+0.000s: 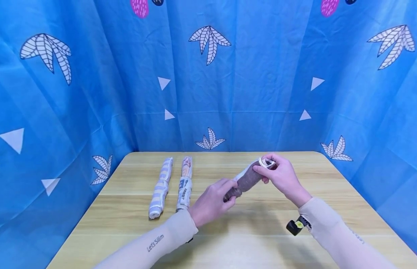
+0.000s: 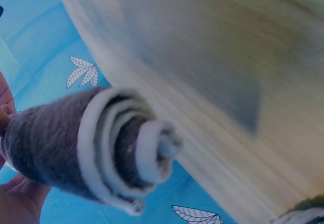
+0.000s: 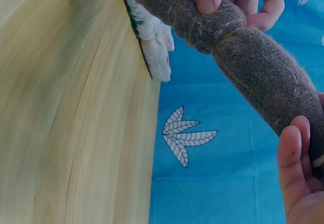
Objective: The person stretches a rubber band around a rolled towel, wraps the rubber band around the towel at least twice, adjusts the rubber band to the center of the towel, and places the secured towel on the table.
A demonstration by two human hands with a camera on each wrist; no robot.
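A grey-brown rolled towel [image 1: 250, 178] with white edging is held slanting above the table between both hands. My left hand [image 1: 213, 201] grips its lower, nearer part, fingers curled over it. At the raised far end, my right hand [image 1: 284, 178] pinches the roll between thumb and fingers. The right wrist view shows the towel [image 3: 268, 75] narrowed near the left hand [image 3: 240, 1], where a thin yellowish line crosses it. White-edged spiral layers show at one end of the towel [image 2: 116, 143] in the left wrist view.
Two more rolled towels lie to the left on the wooden table [image 1: 127, 224]: one striped [image 1: 160, 188], one printed with lettering [image 1: 184, 186], partly behind the left forearm. A blue patterned curtain [image 1: 255, 86] hangs around the back and sides.
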